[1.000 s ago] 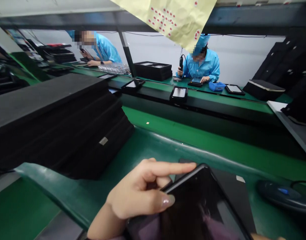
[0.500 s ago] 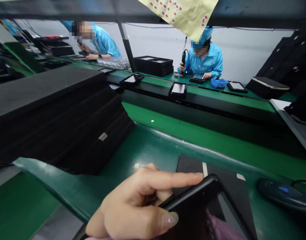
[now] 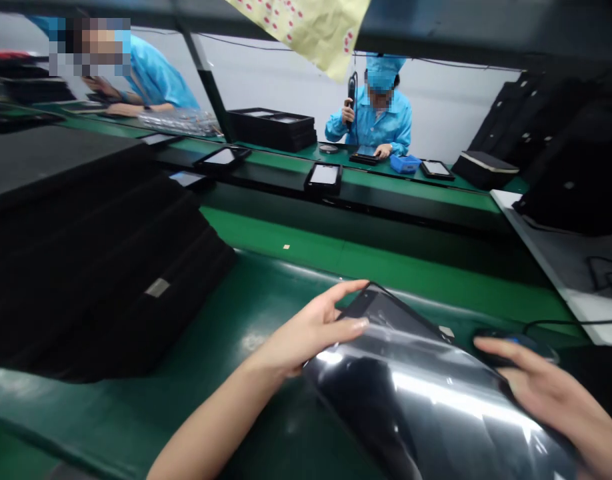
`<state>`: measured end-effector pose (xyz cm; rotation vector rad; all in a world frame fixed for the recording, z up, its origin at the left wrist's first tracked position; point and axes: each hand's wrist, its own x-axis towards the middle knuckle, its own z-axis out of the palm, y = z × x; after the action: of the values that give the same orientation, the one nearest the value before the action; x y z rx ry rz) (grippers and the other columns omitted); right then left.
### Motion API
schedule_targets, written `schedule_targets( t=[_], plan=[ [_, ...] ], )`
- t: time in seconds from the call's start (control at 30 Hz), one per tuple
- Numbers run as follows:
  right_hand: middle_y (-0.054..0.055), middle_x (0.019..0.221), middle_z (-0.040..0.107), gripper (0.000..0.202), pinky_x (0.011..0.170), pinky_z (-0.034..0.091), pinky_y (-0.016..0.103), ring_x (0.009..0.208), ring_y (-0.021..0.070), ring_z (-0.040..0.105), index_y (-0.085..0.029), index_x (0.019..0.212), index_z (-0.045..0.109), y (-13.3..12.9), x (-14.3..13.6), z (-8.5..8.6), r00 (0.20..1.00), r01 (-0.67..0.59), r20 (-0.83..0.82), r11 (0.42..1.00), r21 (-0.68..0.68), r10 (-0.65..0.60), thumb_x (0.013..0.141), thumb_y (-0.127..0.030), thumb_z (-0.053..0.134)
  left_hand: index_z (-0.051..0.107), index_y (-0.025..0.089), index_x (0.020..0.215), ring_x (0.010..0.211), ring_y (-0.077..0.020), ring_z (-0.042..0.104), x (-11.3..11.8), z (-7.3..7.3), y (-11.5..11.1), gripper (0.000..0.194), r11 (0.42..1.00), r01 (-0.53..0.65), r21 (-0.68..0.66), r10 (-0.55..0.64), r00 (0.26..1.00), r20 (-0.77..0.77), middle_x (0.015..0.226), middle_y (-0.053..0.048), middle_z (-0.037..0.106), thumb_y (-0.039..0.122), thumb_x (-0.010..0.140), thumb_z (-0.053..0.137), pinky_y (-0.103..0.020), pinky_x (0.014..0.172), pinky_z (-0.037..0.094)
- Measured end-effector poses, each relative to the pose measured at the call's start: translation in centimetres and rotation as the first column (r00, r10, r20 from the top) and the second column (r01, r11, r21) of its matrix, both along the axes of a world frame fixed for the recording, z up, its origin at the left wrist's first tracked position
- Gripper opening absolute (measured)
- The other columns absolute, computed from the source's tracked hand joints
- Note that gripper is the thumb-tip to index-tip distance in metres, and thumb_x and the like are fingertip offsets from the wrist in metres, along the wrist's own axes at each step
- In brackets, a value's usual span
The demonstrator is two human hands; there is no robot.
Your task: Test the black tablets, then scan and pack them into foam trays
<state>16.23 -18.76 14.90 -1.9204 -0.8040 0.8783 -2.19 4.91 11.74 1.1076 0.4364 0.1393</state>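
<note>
Newly in view since half a second ago: my right hand [image 3: 546, 383], beside the right edge of the tablet [image 3: 426, 407]; tablet face now streaked with bright reflections.

Item: tablet, tilted, in front of me above the green bench [image 3: 256, 320].
Item: my left hand [image 3: 313, 333], fingers grasping the tablet near its upper left corner, thumb on the face.
Item: right-hand fingers, spread, blurred; whether they grip, I cannot tell.
Item: corded device [image 3: 529, 347], dark, just beyond the right hand.
Item: black stack [image 3: 86, 267], left.
</note>
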Motion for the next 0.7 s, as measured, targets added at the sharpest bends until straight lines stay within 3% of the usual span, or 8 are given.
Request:
schedule_targets(
  t=[0.1,0.17,0.2,0.27,0.37,0.43,0.53,0.7],
  plan=[
    [0.010,0.110,0.065,0.037,0.083,0.054,0.035,0.102,0.0270,0.061,-0.021,0.107,0.059,-0.3,3.4,-1.8,0.915,0.357,0.101,0.901,0.245,-0.390,0.079,-0.045,0.058,0.046,0.016,0.128,0.064,-0.0170,0.064,2.9,-2.8,-1.1,0.065,0.984,-0.037,-0.174,0.034,0.999,-0.018,0.083,-0.007,0.069,0.033,0.070,0.071,-0.024,0.059,0.048],
    [0.009,0.116,0.062,0.040,0.096,0.046,0.041,0.109,0.0269,0.057,-0.022,0.108,0.058,-2.1,6.5,-2.7,0.778,0.421,0.353,0.848,0.322,-0.520,0.077,-0.047,0.060,0.049,0.013,0.123,0.067,-0.0185,0.065,3.7,-4.8,-2.0,0.061,0.969,-0.087,-0.231,0.085,0.996,-0.016,0.084,-0.008,0.069,0.032,0.069,0.071,-0.025,0.061,0.049],
    [0.009,0.116,0.062,0.043,0.099,0.042,0.044,0.107,0.0278,0.057,-0.022,0.109,0.058,-3.4,8.0,-3.0,0.709,0.441,0.483,0.857,0.265,-0.514,0.076,-0.050,0.059,0.048,0.013,0.121,0.069,-0.0192,0.065,3.7,-5.8,-2.4,0.061,0.963,-0.129,-0.238,0.127,0.992,-0.026,0.086,-0.008,0.069,0.032,0.069,0.072,-0.026,0.063,0.049],
    [0.010,0.111,0.064,0.048,0.098,0.042,0.049,0.101,0.0308,0.060,-0.021,0.106,0.061,-6.0,10.8,-3.5,0.700,0.439,0.632,0.899,-0.010,-0.334,0.072,-0.054,0.060,0.044,0.015,0.122,0.073,-0.0202,0.066,3.4,-7.6,-3.0,0.064,0.947,-0.208,-0.243,0.199,0.978,-0.063,0.090,-0.008,0.069,0.032,0.068,0.073,-0.028,0.067,0.050],
    [0.011,0.111,0.064,0.054,0.094,0.046,0.044,0.104,0.0308,0.059,-0.018,0.109,0.060,-8.2,13.5,-4.2,0.873,0.204,0.487,0.908,-0.365,-0.001,0.070,-0.054,0.063,0.040,0.019,0.121,0.079,-0.0203,0.065,2.5,-9.3,-3.3,0.063,0.945,-0.234,-0.229,0.213,0.970,-0.114,0.094,-0.006,0.068,0.033,0.068,0.072,-0.028,0.072,0.049],
    [0.011,0.115,0.063,0.054,0.094,0.046,0.038,0.107,0.0283,0.057,-0.015,0.112,0.058,-8.1,14.2,-4.5,0.929,0.031,0.349,0.911,-0.412,0.126,0.071,-0.050,0.064,0.042,0.020,0.117,0.086,-0.0204,0.064,2.2,-9.8,-3.3,0.058,0.961,-0.217,-0.171,0.200,0.974,-0.110,0.098,-0.006,0.067,0.033,0.068,0.071,-0.027,0.076,0.047],
    [0.011,0.111,0.064,0.044,0.093,0.045,0.035,0.102,0.0263,0.059,-0.012,0.105,0.060,-6.4,13.7,-4.0,0.925,-0.100,0.294,0.899,-0.427,0.243,0.073,-0.041,0.064,0.043,0.019,0.114,0.092,-0.0209,0.062,2.2,-10.2,-3.0,0.052,0.982,-0.164,-0.098,0.155,0.984,-0.085,0.104,-0.008,0.065,0.035,0.071,0.067,-0.028,0.081,0.044],
    [0.005,0.096,0.066,0.026,0.074,0.048,0.027,0.083,0.0192,0.060,-0.015,0.100,0.060,-3.6,9.7,-0.3,0.841,-0.359,0.206,0.802,-0.478,0.499,0.075,-0.024,0.060,0.039,0.020,0.119,0.092,-0.0222,0.061,2.4,-10.9,-2.7,0.053,0.991,-0.119,-0.052,0.115,0.990,-0.078,0.106,-0.008,0.064,0.039,0.074,0.063,-0.032,0.085,0.043]
  ],
)
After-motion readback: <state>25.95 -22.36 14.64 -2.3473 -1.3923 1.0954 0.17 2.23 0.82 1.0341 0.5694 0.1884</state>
